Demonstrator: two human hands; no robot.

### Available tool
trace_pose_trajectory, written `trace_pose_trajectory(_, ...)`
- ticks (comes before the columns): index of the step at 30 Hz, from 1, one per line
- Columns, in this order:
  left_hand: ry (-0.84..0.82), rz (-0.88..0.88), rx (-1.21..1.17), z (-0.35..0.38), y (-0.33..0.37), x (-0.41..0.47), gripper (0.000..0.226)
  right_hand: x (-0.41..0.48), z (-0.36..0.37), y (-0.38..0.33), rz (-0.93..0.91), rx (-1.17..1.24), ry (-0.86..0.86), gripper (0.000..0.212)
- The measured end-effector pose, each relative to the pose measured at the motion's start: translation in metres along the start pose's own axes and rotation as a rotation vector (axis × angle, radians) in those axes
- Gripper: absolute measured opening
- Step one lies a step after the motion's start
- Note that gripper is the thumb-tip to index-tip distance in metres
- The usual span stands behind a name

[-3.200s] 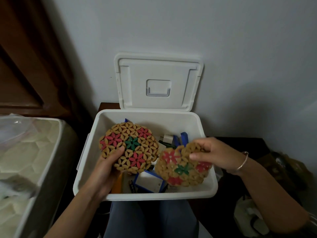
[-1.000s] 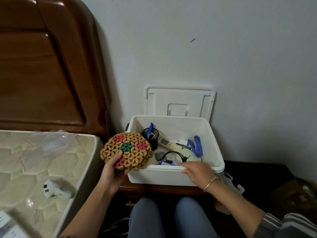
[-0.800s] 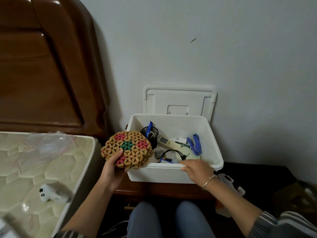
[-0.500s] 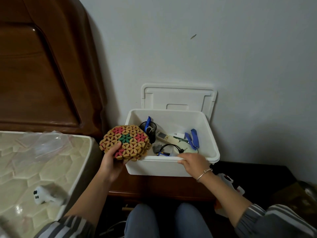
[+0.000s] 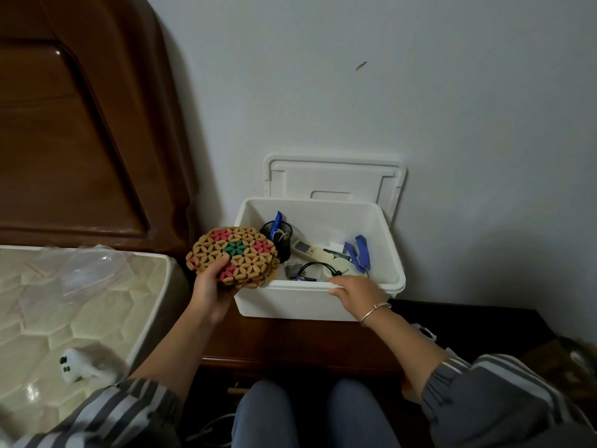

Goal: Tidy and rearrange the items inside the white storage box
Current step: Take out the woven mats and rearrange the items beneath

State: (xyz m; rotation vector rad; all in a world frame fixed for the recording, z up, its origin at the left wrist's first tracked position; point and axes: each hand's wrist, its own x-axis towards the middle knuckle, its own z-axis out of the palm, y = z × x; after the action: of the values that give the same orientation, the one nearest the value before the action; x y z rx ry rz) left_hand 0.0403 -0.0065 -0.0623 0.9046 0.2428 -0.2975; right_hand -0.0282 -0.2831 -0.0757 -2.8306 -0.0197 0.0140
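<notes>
Clasped in the left hand (image 5: 210,286), thumb on top and fingers underneath: round woven mats (image 5: 235,253), tan with red flowers and a green one at the middle. Held tilted, just outside the box (image 5: 290,302) and overlapping its front left corner.

Hooked over the box's front rim, toward the right end: the curled fingers of the right hand (image 5: 355,291), gripping the edge, with a thin bracelet (image 5: 374,310) at the wrist.

Standing on a dark wooden nightstand (image 5: 290,341), pushed against the wall, lid (image 5: 332,179) open and upright behind it.

Inside, at the back left, a black mesh cup (image 5: 281,234) with something blue sticking out. Just right of it, a pale remote (image 5: 310,250) lying at a slant. Farther right, a blue strap (image 5: 360,253). Nearer the front, a looped black cable (image 5: 315,268) beside a pale round disc (image 5: 344,270).

Left of the nightstand, a quilted mattress (image 5: 80,312) carrying a clear plastic bag (image 5: 87,270) and a small white object (image 5: 72,370), blurred. Behind that, a brown headboard (image 5: 64,124).
</notes>
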Motion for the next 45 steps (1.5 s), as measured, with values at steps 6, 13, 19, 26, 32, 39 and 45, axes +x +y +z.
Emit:
trace_pose_trajectory(6,-0.239,-0.113,0.147,-0.01,0.021,-0.052,0.052,-0.01,-0.012,-0.013,0.018,0.071,-0.031,0.039)
trace_pose_trajectory(13,-0.42,-0.272,0.444,-0.025,0.011,-0.094,0.08,-0.057,-0.018,-0.064,0.258,1.536,-0.392,0.074)
trace_pose_trajectory(19,-0.345,-0.081,0.672,-0.022,-0.042,-0.085,0.056,-0.071,0.005,-0.053,0.178,1.06,-0.211,0.067)
trace_pose_trajectory(26,-0.346,0.216,0.959,-0.025,-0.088,-0.046,0.048,-0.068,0.059,-0.032,0.216,0.835,0.127,0.064)
trace_pose_trajectory(32,-0.262,0.142,0.96,-0.027,-0.12,-0.019,0.047,-0.057,0.092,-0.017,0.306,0.788,0.189,0.067)
trace_pose_trajectory(39,-0.183,0.101,0.939,-0.017,-0.132,-0.006,0.051,-0.047,0.103,-0.004,0.322,0.789,0.215,0.069)
trace_pose_trajectory(45,-0.153,-0.028,0.781,-0.005,-0.138,-0.013,0.064,-0.048,0.109,0.003,0.343,0.802,0.229,0.071)
